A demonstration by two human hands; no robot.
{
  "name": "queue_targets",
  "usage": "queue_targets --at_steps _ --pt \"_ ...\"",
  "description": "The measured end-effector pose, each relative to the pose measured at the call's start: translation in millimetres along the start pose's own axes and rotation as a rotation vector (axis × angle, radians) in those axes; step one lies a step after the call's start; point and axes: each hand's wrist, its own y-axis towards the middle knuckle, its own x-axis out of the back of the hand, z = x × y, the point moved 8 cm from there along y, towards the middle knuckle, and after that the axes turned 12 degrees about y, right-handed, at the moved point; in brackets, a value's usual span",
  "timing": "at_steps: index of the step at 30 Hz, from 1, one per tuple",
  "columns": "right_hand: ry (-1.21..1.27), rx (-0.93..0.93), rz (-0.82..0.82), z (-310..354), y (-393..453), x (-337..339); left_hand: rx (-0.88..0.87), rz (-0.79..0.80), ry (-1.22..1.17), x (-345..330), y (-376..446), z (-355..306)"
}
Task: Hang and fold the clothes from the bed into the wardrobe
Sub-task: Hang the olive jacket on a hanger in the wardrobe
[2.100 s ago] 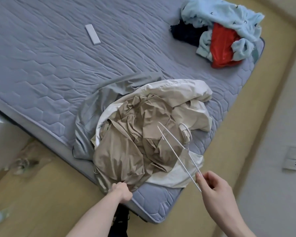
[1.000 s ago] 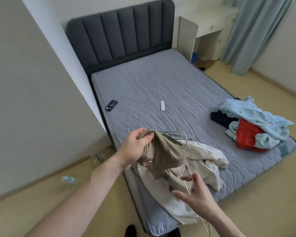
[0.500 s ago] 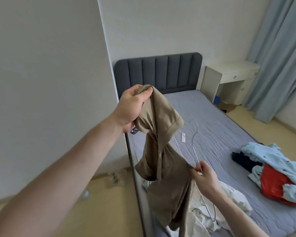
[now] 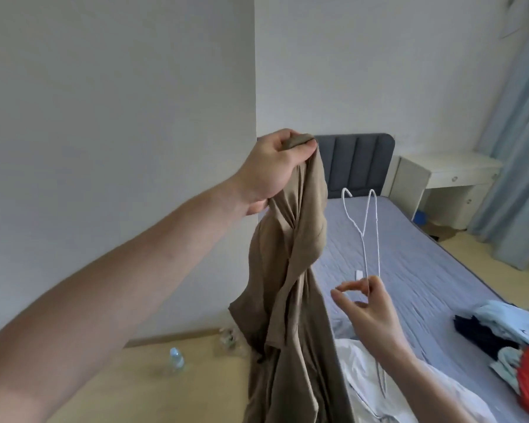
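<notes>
While a plastic bottle point(image 4: 176, 359) lies on the wooden floor point(image 4: 141, 383) by the wall at the far left, the person's left hand point(image 4: 274, 166) is raised high, its fingers and thumb curled tightly round the top of a tan garment point(image 4: 290, 288). That garment hangs down from the grip in a twisted column, clear of the bed, and runs out of sight at the bottom edge. Just to its right, the right hand point(image 4: 368, 312) is held lower, over the bed point(image 4: 416, 270); its thumb and forefinger pinch a thin white wire hanger point(image 4: 365, 239), which stands upright with its narrow loops pointing up. The other fingers are loosely bent. A white garment point(image 4: 376, 389) lies crumpled on the mattress under that wrist, and a small white remote point(image 4: 358, 275) rests flat further up the bed. Behind stands a dark grey headboard point(image 4: 359, 163), then a white bedside worktop point(image 4: 446, 175). At the far right, a heap of pale blue, dark and red clothes point(image 4: 507, 340) sits near the bed's edge, with blue curtains point(image 4: 516, 148) hanging beyond.
</notes>
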Motion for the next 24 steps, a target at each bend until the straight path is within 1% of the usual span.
queue_targets --at_steps 2,4,6,8,11,13,15,17,20,22,24 --pt "0.069 -0.025 0.100 10.1 -22.6 -32.7 -0.007 0.023 0.053 -4.1 -3.5 -4.9" --pt "0.036 -0.055 0.152 14.0 -38.5 -57.7 -0.012 0.041 0.058 -7.6 -5.4 -7.6" --pt "-0.051 -0.075 0.142 15.6 -45.9 -73.6 -0.018 0.046 0.059 -9.1 -5.9 -10.1" --pt "-0.075 -0.073 0.101 17.3 -44.5 -83.4 -0.024 0.037 0.057 -7.9 -6.6 -12.3" --pt "-0.016 -0.062 0.009 18.9 -30.9 -86.7 -0.006 0.028 0.024 -2.1 -9.0 -9.4" --pt "0.048 -0.059 0.008 20.9 -19.5 -87.4 0.006 0.004 0.034 7.5 -10.2 -2.9" --pt "0.136 -0.065 0.032 22.1 -11.7 -86.8 -0.009 -0.079 0.100 27.5 -8.5 4.7" --pt "0.233 -0.080 0.022 20.7 -7.6 -82.7 -0.014 -0.216 0.196 59.2 -5.5 16.0" --pt "0.377 -0.084 -0.026 22.5 -3.3 -74.0 0.094 -0.352 0.316 103.5 -3.3 51.1" --pt "0.388 -0.052 -0.054 28.8 0.9 -68.2 0.175 -0.401 0.355 122.7 -5.7 76.8" --pt "0.288 0.013 -0.053 37.1 3.2 -65.8 0.203 -0.437 0.364 131.5 -8.1 93.1"
